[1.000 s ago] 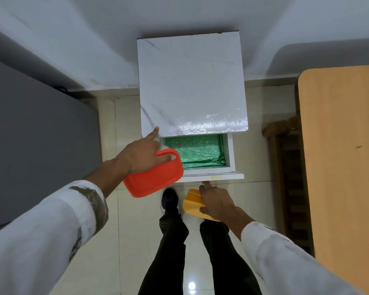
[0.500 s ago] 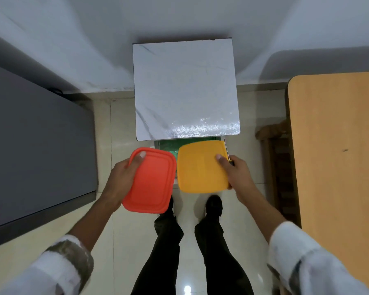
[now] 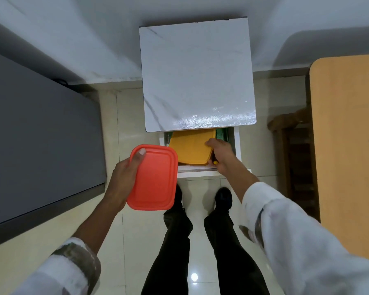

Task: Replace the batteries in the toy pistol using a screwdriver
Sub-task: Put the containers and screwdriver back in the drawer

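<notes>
My left hand point(image 3: 124, 177) grips a red lidded plastic box point(image 3: 153, 177) by its left edge, held level in front of the drawer. My right hand point(image 3: 221, 155) grips a yellow lidded box point(image 3: 191, 146) by its right edge; the box sits low inside the open white drawer point(image 3: 237, 145). A small yellow and black tip, perhaps a screwdriver handle point(image 3: 215, 162), shows under my right palm. The toy pistol and batteries are not in view.
The drawer belongs to a small white marble-top cabinet point(image 3: 197, 77) against the wall, with green lining point(image 3: 222, 134) inside. A dark grey surface point(image 3: 36, 135) stands at the left, a wooden table point(image 3: 347, 135) at the right. My legs and shoes stand on the tiled floor below.
The yellow box has gone from below the drawer, up level with it, and now down into it. The red box moved back from the drawer toward me, lid facing up.
</notes>
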